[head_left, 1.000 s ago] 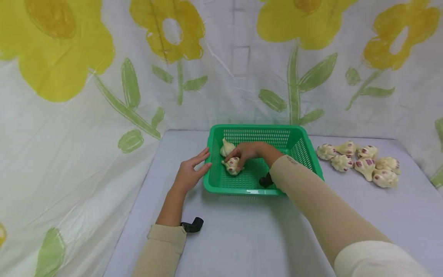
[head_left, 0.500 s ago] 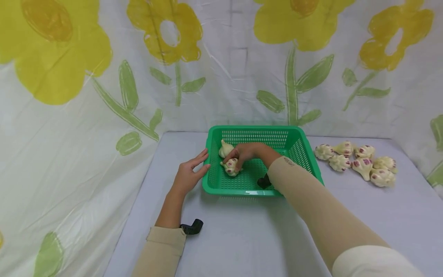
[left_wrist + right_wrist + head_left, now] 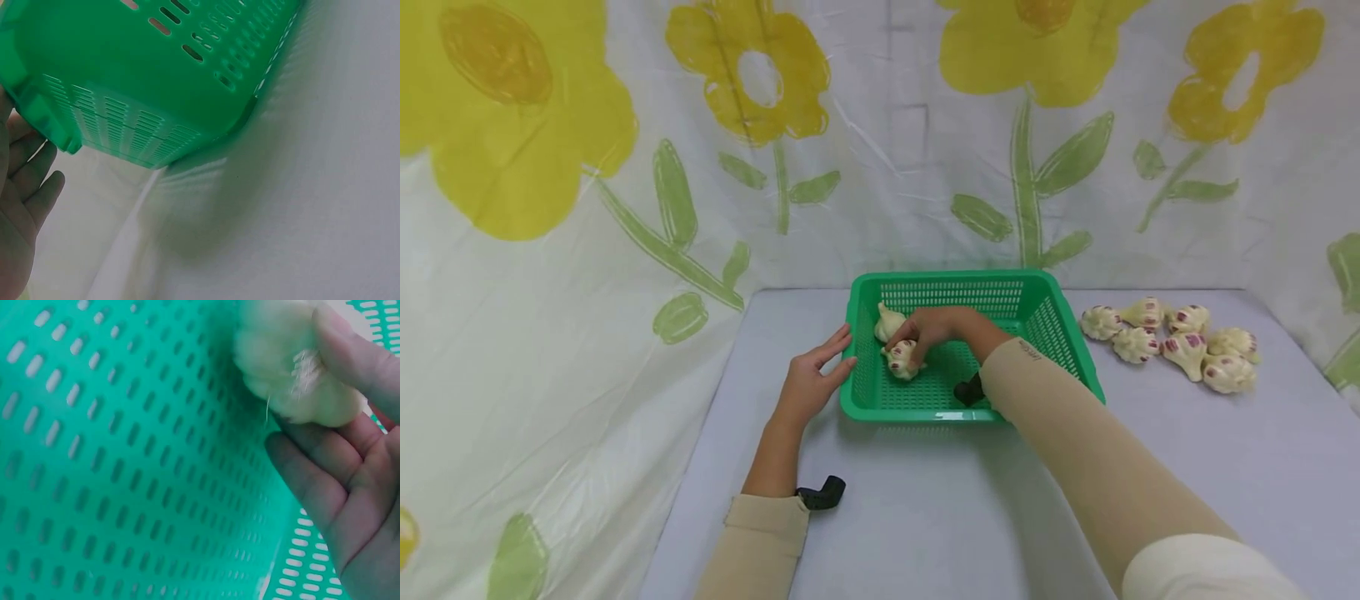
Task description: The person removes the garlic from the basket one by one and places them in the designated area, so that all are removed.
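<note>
Inside a green plastic basket [image 3: 940,414], at its left end, my right hand [image 3: 934,327] grips a garlic bulb [image 3: 901,360] with purple marks. The right wrist view has this garlic bulb [image 3: 300,375] between the thumb and the fingers, low in the basket. A second, paler garlic bulb [image 3: 889,321] lies just behind it, partly covered by the hand. My left hand [image 3: 808,379] touches the basket's left rim with fairly straight fingers. Seen from the left wrist, its fingers [image 3: 37,169] lie against the outside of the rim.
To the right of the basket, several garlic bulbs [image 3: 1186,354] lie in a loose group on the white-covered table [image 3: 910,517]. A white curtain [image 3: 880,225] with yellow flowers hangs behind the table and along its left side.
The head view has shifted slightly. Both hands keep their places at the basket, and the garlic bulb stays in the right hand with almost no movement.
</note>
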Demonstrator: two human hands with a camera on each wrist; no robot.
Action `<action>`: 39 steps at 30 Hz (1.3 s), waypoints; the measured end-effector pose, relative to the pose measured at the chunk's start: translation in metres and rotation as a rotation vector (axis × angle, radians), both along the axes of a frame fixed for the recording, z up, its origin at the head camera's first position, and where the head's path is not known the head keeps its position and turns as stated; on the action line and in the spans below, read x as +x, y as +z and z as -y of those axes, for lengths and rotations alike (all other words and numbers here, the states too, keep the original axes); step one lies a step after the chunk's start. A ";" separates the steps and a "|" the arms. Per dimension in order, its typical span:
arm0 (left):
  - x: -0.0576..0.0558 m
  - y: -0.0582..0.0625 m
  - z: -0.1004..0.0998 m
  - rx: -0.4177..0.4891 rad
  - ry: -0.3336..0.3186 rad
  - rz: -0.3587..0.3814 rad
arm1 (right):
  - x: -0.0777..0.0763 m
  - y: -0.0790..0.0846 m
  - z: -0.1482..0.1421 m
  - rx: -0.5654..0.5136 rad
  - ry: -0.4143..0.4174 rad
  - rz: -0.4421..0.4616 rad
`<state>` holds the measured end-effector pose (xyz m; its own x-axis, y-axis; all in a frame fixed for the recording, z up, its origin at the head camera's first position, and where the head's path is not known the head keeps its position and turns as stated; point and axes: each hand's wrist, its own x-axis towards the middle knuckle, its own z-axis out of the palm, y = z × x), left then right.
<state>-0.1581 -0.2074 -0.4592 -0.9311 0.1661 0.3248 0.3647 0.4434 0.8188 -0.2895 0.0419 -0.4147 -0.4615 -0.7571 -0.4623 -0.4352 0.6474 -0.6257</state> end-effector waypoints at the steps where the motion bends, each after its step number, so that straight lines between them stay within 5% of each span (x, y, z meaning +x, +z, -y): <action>1: 0.000 0.000 -0.001 0.006 -0.002 -0.001 | 0.000 0.001 -0.001 -0.002 -0.001 -0.011; 24: 0.001 0.004 -0.004 0.007 0.000 -0.035 | 0.007 0.020 -0.038 -0.364 -0.289 0.065; 30: 0.003 0.004 -0.004 0.047 -0.010 -0.018 | 0.012 0.027 -0.048 -0.425 -0.360 0.014; 34: 0.009 0.015 -0.008 0.038 -0.014 -0.002 | 0.016 0.033 -0.056 -0.439 -0.390 -0.010; 39: 0.004 0.004 -0.004 0.053 -0.011 0.009 | 0.020 0.042 -0.066 -0.444 -0.406 -0.052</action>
